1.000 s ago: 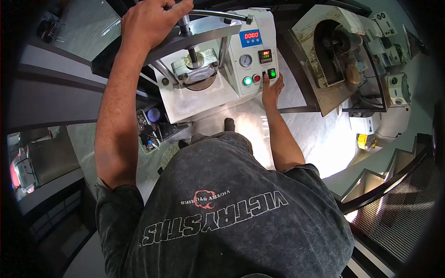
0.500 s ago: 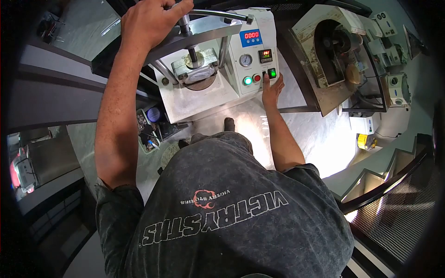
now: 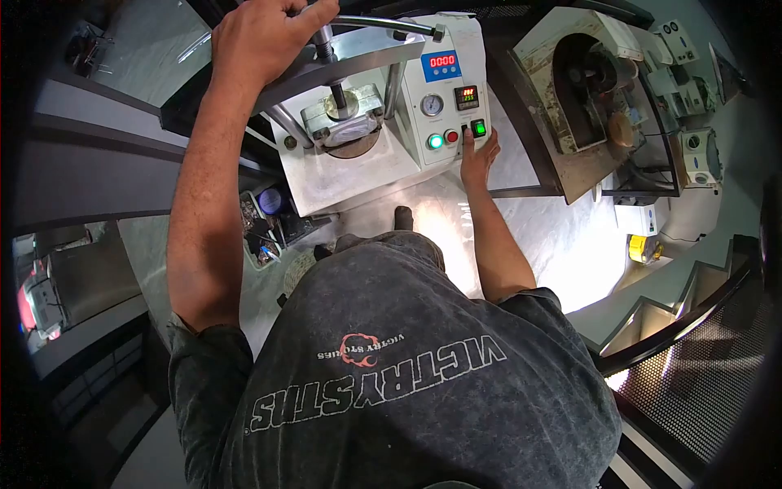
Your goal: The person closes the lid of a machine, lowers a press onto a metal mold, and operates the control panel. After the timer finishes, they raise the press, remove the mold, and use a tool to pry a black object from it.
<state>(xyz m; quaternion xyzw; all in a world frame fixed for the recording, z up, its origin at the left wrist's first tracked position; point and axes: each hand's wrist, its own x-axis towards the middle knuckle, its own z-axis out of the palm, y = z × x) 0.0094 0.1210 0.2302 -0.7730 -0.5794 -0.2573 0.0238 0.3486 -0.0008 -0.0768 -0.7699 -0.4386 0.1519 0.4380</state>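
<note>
My left hand (image 3: 262, 45) is closed around the metal handle bar (image 3: 383, 24) on top of a screw press; part of the hand is cut off by the upper frame edge. Below the crossbar, the screw (image 3: 338, 94) reaches down to a clamped metal block (image 3: 346, 118) over a round plate. At the white control box (image 3: 444, 49), my right hand (image 3: 479, 159) has its thumb raised against a black switch (image 3: 466, 129). Its other fingers stretch along the box's right side, apart from the thumb. Beside the thumb is a lit green switch (image 3: 479, 128). The red display (image 3: 442, 63) reads 00:00.
A machine with a dark, curved opening (image 3: 582, 98) stands to the right. Below the press, a bin (image 3: 261, 236) holds small items. A perforated black railing (image 3: 700, 367) is at lower right, and a yellow object (image 3: 643, 248) lies near the wall.
</note>
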